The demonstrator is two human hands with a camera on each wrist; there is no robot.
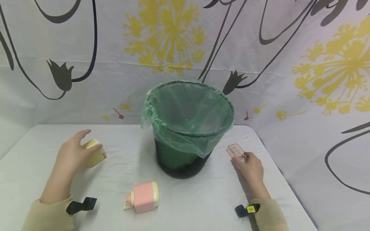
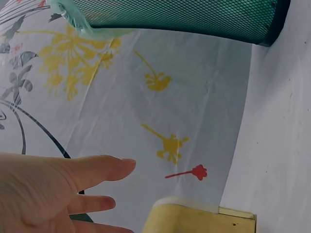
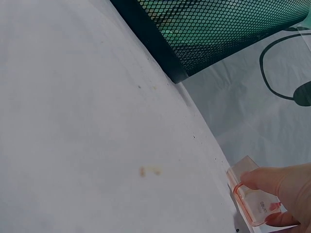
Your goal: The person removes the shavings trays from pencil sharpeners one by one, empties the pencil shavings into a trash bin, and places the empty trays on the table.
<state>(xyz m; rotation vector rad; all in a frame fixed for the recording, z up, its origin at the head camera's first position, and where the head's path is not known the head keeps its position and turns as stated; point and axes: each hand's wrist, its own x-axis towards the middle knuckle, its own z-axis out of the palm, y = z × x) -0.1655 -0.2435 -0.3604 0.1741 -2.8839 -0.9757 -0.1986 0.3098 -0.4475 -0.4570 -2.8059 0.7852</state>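
On the left of the table, my left hand [image 1: 72, 152] is held with thumb and fingers apart beside a yellow block-shaped object [image 1: 95, 157] with a pale end. The left wrist view shows a gap between the hand and the yellow object [image 2: 199, 218]. At the right, my right hand [image 1: 251, 168] pinches a small clear plastic box [image 1: 235, 150] with reddish edges between thumb and fingers. Dark lettering shows on the clear box [image 3: 255, 201] in the right wrist view. Nearer the front lies a pink and cream object [image 1: 144, 197], square-bodied with a stepped narrow end.
A black mesh wastebasket [image 1: 182, 168] lined with a green plastic bag [image 1: 196, 142] stands at the back middle, between the hands. White cloth covers the table [image 1: 196, 208]. Behind hangs a flower-printed curtain [image 1: 115, 77].
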